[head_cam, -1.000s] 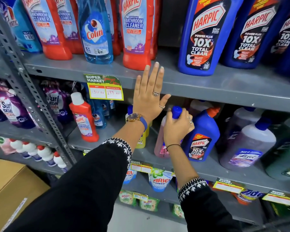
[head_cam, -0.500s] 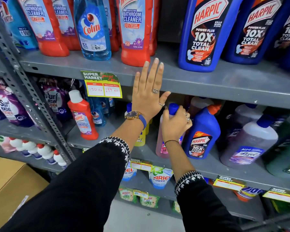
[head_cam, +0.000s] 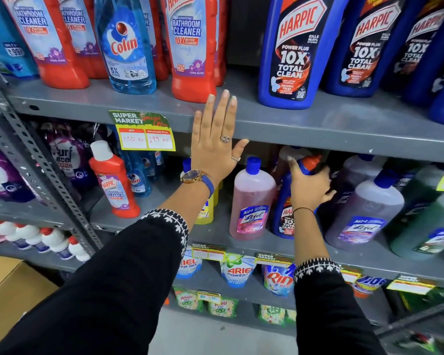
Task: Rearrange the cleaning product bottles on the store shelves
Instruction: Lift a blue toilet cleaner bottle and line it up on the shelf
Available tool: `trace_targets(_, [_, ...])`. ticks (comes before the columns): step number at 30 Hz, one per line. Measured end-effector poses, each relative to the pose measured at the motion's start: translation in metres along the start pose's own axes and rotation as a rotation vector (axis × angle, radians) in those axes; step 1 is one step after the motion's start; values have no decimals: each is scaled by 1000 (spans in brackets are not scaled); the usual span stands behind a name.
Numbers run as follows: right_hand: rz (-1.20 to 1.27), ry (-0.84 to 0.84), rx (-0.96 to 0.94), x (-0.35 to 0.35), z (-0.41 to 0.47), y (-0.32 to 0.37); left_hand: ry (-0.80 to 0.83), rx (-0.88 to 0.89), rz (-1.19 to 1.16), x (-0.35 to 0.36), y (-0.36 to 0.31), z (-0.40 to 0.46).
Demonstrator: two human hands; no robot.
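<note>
My left hand [head_cam: 214,142] rests flat and open against the front edge of the upper grey shelf [head_cam: 318,124], fingers spread. My right hand [head_cam: 309,187] is closed around the neck of a blue Harpic bottle [head_cam: 283,213] with a red cap on the middle shelf. A pink Lizol bottle [head_cam: 250,201] with a blue cap stands free just left of it. A purple Lizol bottle [head_cam: 367,211] stands to the right. A small red Harpic bathroom cleaner [head_cam: 116,185] stands further left.
The upper shelf carries red bathroom cleaner bottles [head_cam: 192,47], a blue Colin bottle [head_cam: 126,44] and large blue Harpic bottles [head_cam: 292,49]. A yellow price tag [head_cam: 146,138] hangs from its edge. Detergent pouches [head_cam: 237,270] fill lower shelves. A cardboard box [head_cam: 8,298] sits lower left.
My right hand let go of the pink Lizol bottle and moved right onto the blue Harpic bottle's neck. My left hand stayed on the shelf edge.
</note>
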State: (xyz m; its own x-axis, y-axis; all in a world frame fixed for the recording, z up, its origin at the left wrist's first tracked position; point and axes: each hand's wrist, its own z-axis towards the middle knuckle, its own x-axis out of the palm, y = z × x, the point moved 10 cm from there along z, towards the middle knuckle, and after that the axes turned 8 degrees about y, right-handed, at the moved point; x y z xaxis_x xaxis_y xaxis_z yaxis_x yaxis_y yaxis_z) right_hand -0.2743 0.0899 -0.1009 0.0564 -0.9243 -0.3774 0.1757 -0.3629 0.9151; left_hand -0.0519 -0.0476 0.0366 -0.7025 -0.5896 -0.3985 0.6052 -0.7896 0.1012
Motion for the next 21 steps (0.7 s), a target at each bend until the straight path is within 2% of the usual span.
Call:
trace_targets(3, [-58, 60, -14, 7, 1, 0, -13, 3, -7, 0, 0, 0])
trace_targets(10, [140, -89, -73, -26, -14, -7, -48, 15, -22, -1, 0, -1])
trace_targets(15, [546, -158, 83, -69, -17, -43, -46, 32, -34, -3, -2, -1])
trace_targets(18, [828, -93, 51, -89, -23, -30, -24, 20, -45, -5, -2, 1])
trace_targets(21, [990, -42, -25, -109, -34, -3, -4, 17, -55, -7, -4, 1])
